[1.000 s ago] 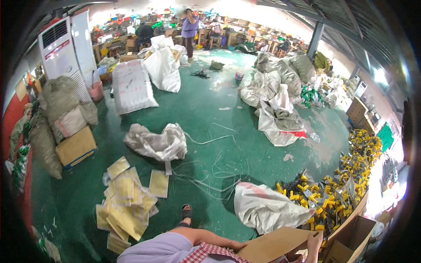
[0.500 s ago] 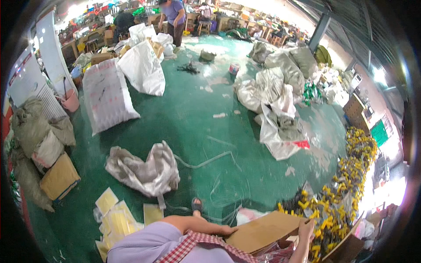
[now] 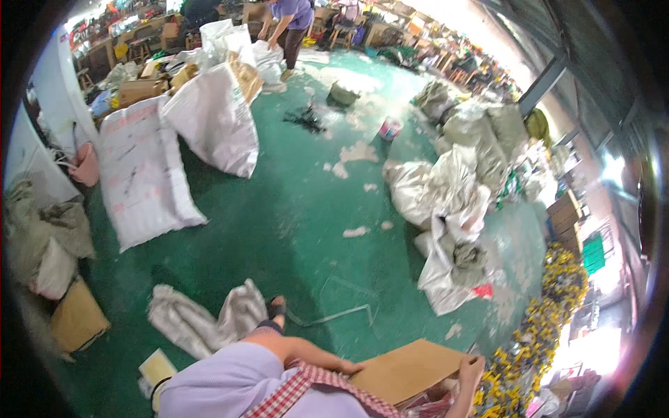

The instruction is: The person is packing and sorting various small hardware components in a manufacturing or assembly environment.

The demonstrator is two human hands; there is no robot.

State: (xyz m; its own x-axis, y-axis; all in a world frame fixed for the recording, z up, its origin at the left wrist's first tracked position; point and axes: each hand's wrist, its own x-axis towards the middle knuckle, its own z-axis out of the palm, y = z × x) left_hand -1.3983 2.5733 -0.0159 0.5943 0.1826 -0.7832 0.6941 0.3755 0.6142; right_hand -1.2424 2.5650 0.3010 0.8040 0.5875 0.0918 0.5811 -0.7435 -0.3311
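Observation:
A brown cardboard box [image 3: 408, 369] is held in front of my body at the lower edge of the view. My left hand [image 3: 350, 367] is closed at its left edge, with the fingertips partly hidden. On the opposite side, my right hand [image 3: 472, 369] grips the upper right corner, fingers bent over the edge. Below the flat cardboard panel, some reddish, shiny plastic wrapping [image 3: 426, 402] shows near my right forearm. The rest of what the box holds is out of sight.
A crumpled white sack [image 3: 202, 317] lies by my foot. More sacks [image 3: 446, 188] are heaped on the right, near a long pile of yellow-and-black parts [image 3: 536, 327]. Large white sacks [image 3: 146, 174] stand on the left. A person [image 3: 289, 24] bends over sacks at the back.
I have stepped forward with the box still in both hands. The sacks ahead are nearer, and the yellow sheets on the floor have mostly left view. The person at the back bends lower.

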